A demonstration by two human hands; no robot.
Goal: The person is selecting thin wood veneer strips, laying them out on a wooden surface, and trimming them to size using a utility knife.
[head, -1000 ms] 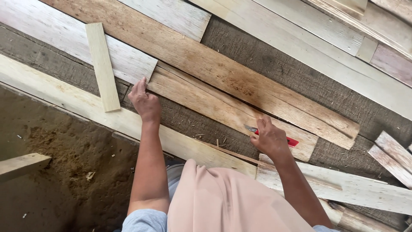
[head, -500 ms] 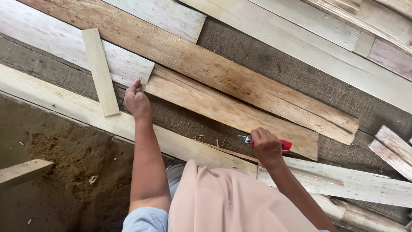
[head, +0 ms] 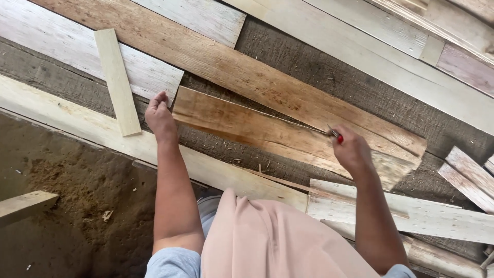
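Rough grey matting (head: 319, 77) strewn with planks carries a brown board (head: 267, 131) at mid-frame, its left end pressed by the curled left hand (head: 160, 117), while the right hand (head: 352, 152) pinches a red-handled tool (head: 335, 135) at its right.

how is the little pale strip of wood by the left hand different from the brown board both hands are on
The pale strip is narrow, short and cream-coloured; the brown board is wider, longer and orange-brown with darker stains. The strip lies loose across other planks, untouched; the board has the left hand at its end and the right hand working a red-handled tool on it. Both are flat, rough-sawn wood.
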